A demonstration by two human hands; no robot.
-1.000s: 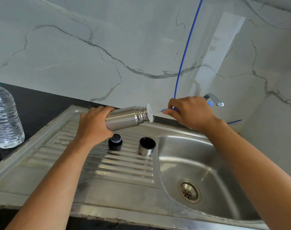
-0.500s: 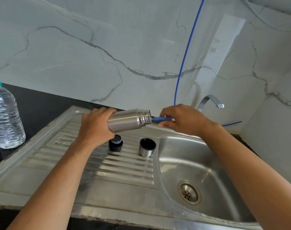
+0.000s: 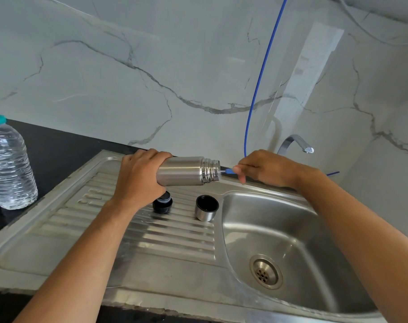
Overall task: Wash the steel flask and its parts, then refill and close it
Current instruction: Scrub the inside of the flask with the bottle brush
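Note:
My left hand (image 3: pixel 137 180) grips the steel flask (image 3: pixel 186 171) around its base and holds it sideways above the drainboard, mouth pointing right. My right hand (image 3: pixel 266 169) pinches the blue handle of a bottle brush (image 3: pixel 228 171) whose head is hidden inside the flask's mouth. Under the flask, on the ribbed drainboard, stand the black stopper (image 3: pixel 163 203) and the steel cup lid (image 3: pixel 206 207), open side up.
The steel sink basin (image 3: pixel 291 231) with its drain (image 3: pixel 266 271) lies at the right, a tap (image 3: pixel 296 142) behind it. A blue tube (image 3: pixel 259 89) hangs down the marble wall. A clear water bottle (image 3: pixel 8 164) stands on the black counter at far left.
The brush's white head was outside the flask's mouth a second ago; my right hand has pushed it inside. The flask has stayed in my left hand.

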